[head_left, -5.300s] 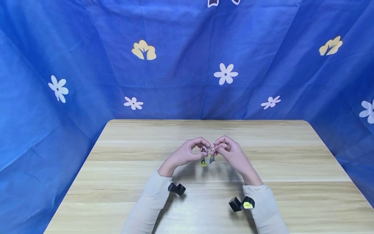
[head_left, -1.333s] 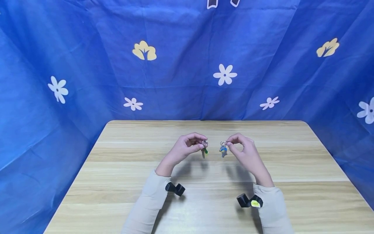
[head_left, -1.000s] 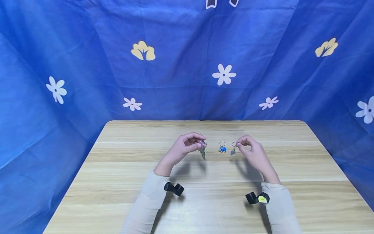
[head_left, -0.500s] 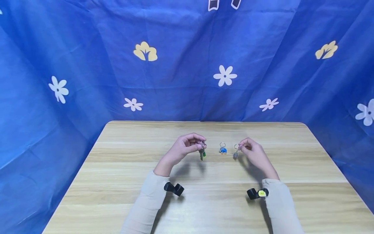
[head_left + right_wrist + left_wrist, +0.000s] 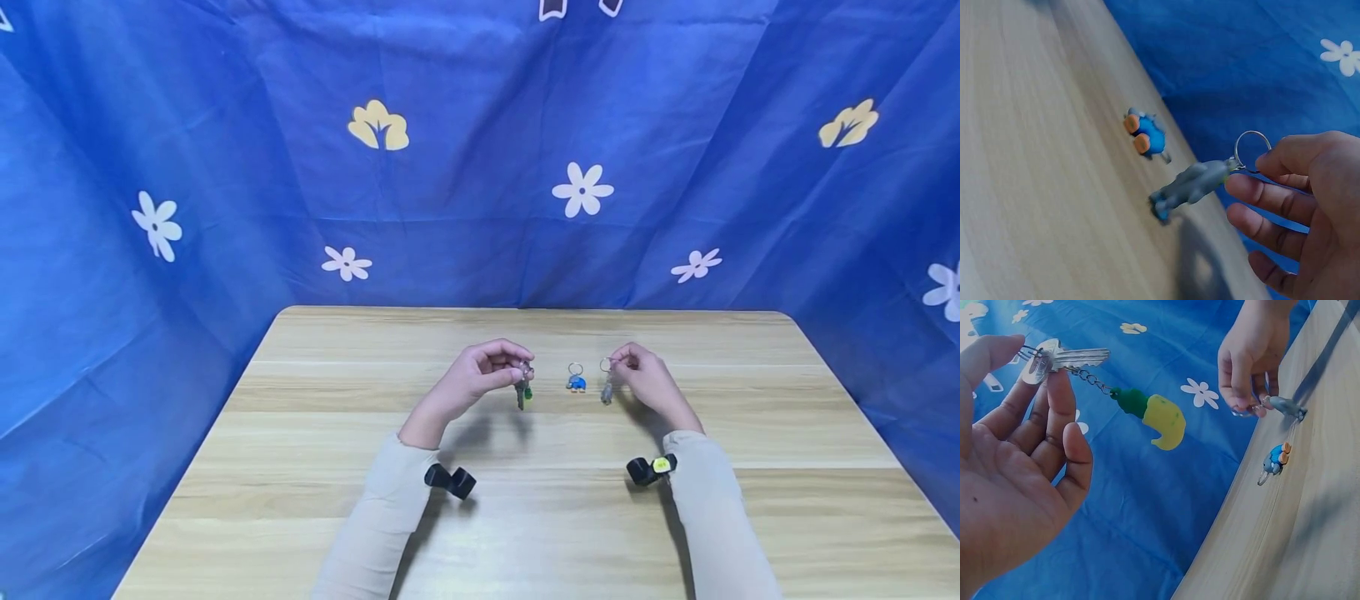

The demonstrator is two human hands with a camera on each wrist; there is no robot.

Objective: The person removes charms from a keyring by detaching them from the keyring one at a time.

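Observation:
My left hand pinches a key ring between thumb and fingertips, above the table. From it hang metal keys and, on a short chain, a curved green-and-yellow charm. At the right, my right hand holds a keychain by its metal ring with thumb and forefinger. A grey animal figure, shaped like a dolphin or shark, dangles from that ring close over the wood, its tip bluish. Between the hands a blue elephant keychain with orange feet lies on the table, its ring toward the far edge.
The light wooden table stretches out on all sides of the hands. Behind it and at both sides hangs a blue cloth with white flowers and yellow tree prints. A black wrist camera sits on each sleeve.
The hands were together, working at the rings, and have come apart. The right hand let the blue elephant keychain down on the table and moved right with the grey one. The left hand stayed nearly still lately.

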